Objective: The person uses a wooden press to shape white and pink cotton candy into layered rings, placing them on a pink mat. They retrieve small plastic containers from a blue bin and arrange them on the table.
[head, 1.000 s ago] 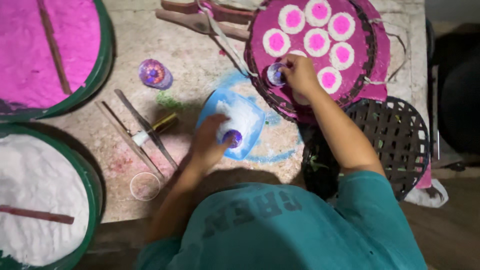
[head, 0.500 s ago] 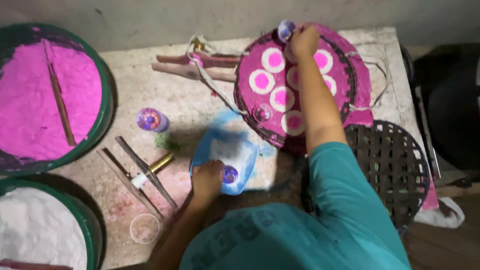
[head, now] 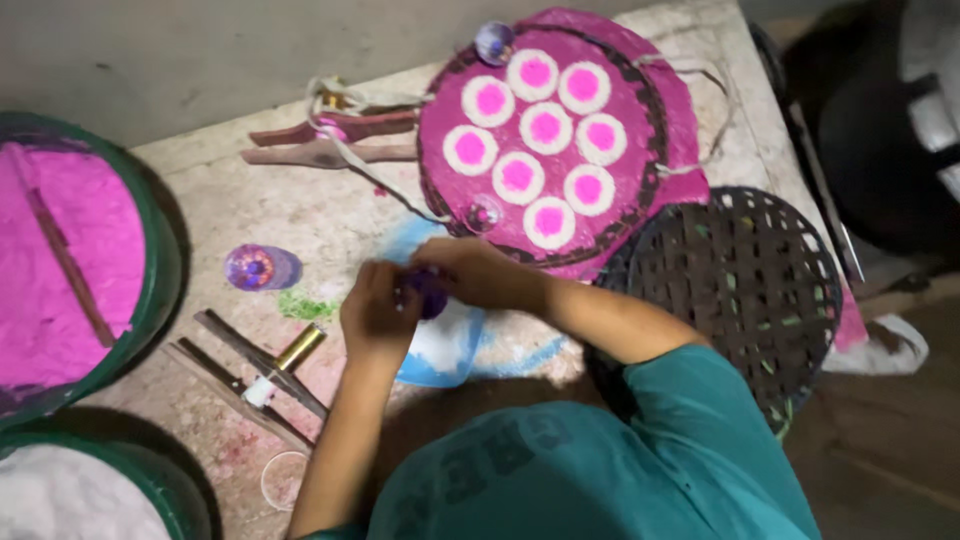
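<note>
Both hands meet over the blue and white powder patch [head: 450, 345] on the stone slab. My left hand [head: 375, 315] and my right hand [head: 475, 275] together grip a small purple cup-shaped mould [head: 428, 293]. Just beyond them lies a round pink-covered tray [head: 660, 150] carrying several white discs with pink centres [head: 545, 128]. A small purple cup [head: 483, 213] rests on the tray's near rim, and another [head: 494, 42] sits at its far edge.
A green basin of pink powder [head: 70, 260] holds a stick at left; a basin of white powder [head: 80, 500] is below. A purple cup [head: 260, 268], thin sticks with a brass tube [head: 270, 365], wooden pieces [head: 330, 140] and a dark woven tray [head: 740, 290] surround the hands.
My right hand pulled back from the far edge of the pink tray to join the left hand on the purple mould. The view shifted.
</note>
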